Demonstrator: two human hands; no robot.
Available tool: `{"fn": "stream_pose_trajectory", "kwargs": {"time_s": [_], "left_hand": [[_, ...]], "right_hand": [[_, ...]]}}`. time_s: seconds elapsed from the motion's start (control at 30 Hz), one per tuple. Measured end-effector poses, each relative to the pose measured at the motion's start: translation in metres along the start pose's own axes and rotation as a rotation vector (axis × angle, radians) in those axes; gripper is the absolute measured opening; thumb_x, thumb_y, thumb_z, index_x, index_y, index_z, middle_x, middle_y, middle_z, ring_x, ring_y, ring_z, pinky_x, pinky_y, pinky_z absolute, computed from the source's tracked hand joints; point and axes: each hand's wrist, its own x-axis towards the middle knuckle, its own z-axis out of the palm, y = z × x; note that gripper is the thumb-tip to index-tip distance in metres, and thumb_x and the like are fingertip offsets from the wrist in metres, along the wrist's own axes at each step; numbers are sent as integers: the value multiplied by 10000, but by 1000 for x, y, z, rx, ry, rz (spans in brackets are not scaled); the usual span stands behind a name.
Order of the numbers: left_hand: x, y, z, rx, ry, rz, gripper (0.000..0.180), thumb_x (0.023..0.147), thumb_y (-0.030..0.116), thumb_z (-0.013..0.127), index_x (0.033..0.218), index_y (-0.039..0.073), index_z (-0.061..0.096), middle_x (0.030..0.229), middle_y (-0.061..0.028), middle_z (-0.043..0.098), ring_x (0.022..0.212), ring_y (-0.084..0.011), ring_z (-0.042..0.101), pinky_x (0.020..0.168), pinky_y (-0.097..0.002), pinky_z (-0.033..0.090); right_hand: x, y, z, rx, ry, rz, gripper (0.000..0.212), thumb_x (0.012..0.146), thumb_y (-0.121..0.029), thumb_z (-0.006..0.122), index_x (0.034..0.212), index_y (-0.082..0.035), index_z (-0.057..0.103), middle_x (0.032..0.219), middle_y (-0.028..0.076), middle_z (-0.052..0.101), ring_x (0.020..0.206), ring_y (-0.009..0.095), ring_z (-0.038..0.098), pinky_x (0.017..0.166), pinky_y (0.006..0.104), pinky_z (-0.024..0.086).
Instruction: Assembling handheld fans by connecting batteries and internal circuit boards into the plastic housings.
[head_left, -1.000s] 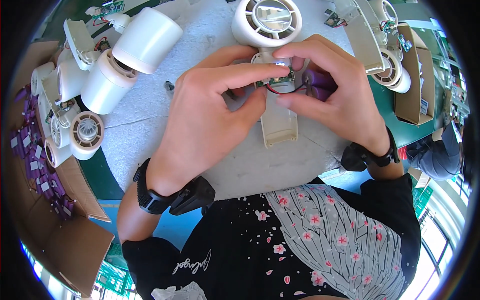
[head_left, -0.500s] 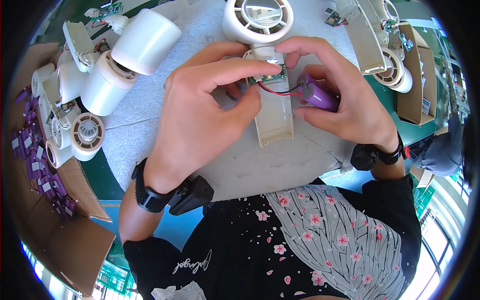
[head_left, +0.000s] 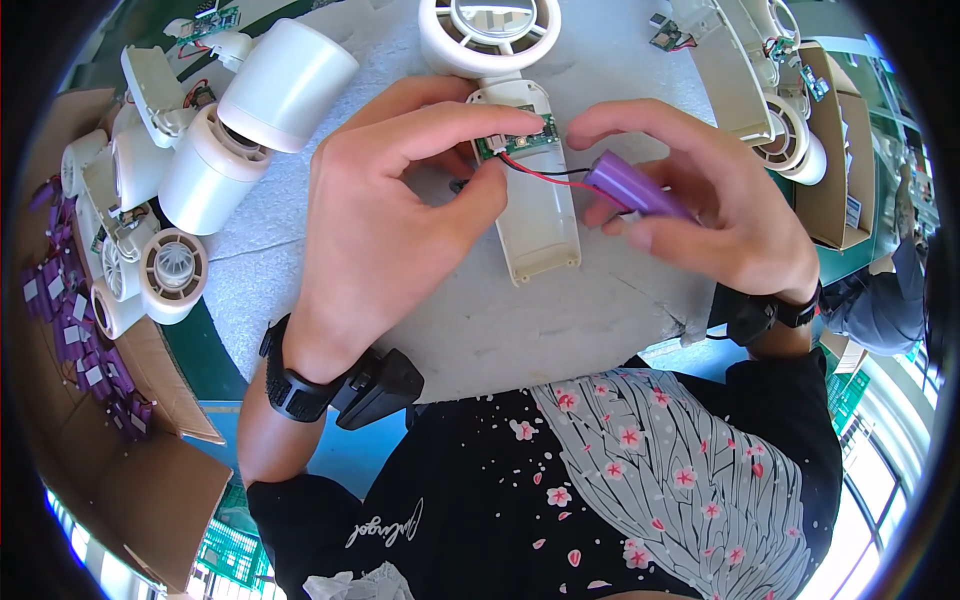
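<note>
A white handheld fan lies in front of me, its round fan head (head_left: 432, 42) at the far end and its opened handle shell (head_left: 540, 235) pointing toward me. My left hand (head_left: 375, 195) grips the handle's left side. Its index fingertip rests on the green circuit board (head_left: 545, 138) and its thumb is by the white wire connector (head_left: 496, 144). Red and black wires (head_left: 560, 178) run from there to a purple cylindrical battery (head_left: 640, 187). My right hand (head_left: 745, 205) holds that battery beside the handle, with the index finger lifted off it.
Several white fan bodies (head_left: 210, 175) crowd the left side, by a cardboard box (head_left: 150, 375) with purple batteries (head_left: 85, 335). More fan parts (head_left: 785, 140) and another cardboard box (head_left: 850, 170) stand at right. A pale foam mat (head_left: 480, 350) lies under the fan.
The fan has shifted slightly left and away from me, together with my left hand. My right hand has moved right with the battery, and its index finger has come away from the handle.
</note>
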Motion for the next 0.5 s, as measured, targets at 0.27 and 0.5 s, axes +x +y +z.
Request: {"fn": "stream_pose_trajectory", "kwargs": {"time_s": [0.27,0.5], "left_hand": [[0,-1,2,17,5,20,356,758,-121,609,1072,23,698,1161,-112,593,916,-125,617,791,-233,512],[0,-1,2,30,-1,31,353,765,-123,601,1074,19,694,1161,-109,597,907,-120,617,786,-231,510]], "right_hand": [[-4,2,4,-845,307,-192,221,828,-2,666,1045,-11,623,990,100,658,723,187,650,620,272,519],[-9,4,2,-1034,322,-390,160,737,-33,752,862,2,660,964,106,678,727,233,658,631,295,528]]}}
